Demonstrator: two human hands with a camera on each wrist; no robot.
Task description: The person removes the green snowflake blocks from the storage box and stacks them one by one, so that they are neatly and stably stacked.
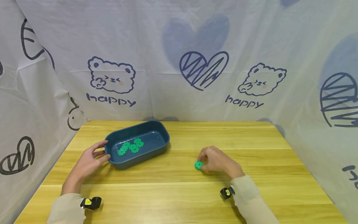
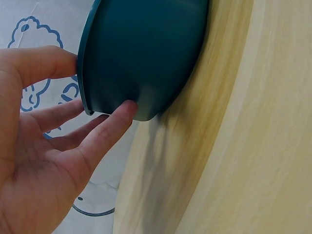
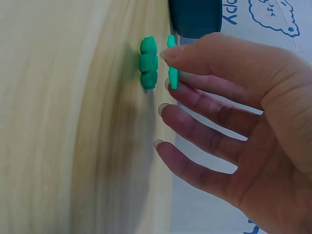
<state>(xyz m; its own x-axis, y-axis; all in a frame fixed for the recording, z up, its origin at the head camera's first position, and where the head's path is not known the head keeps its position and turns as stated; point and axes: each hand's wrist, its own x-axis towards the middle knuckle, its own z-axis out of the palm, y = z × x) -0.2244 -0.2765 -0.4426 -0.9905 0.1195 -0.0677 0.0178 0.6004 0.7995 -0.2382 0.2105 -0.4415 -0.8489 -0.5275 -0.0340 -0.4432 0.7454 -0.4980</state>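
Note:
At the left of the table stands a dark blue oblong tub (image 1: 139, 161) with several green notched plastic discs (image 1: 134, 148) lying in it. My left hand (image 1: 90, 160) holds the tub's left end by the rim; in the left wrist view one finger (image 2: 109, 129) touches its outer wall. Right of the tub, my right hand (image 1: 213, 160) pinches a green notched disc (image 1: 198, 165) low over the table. The right wrist view shows this thin disc (image 3: 173, 73) edge-on at the thumb and fingertips. Beside it appears a second, thicker-looking green piece (image 3: 148, 63), close to the table surface.
The wooden table (image 1: 173, 199) reaches back to a white cloth (image 1: 156, 37) printed with hearts and bears. More cloth hangs at both sides. Each forearm wears a small black wrist camera, the left one (image 1: 91, 203) and the right one (image 1: 227, 192).

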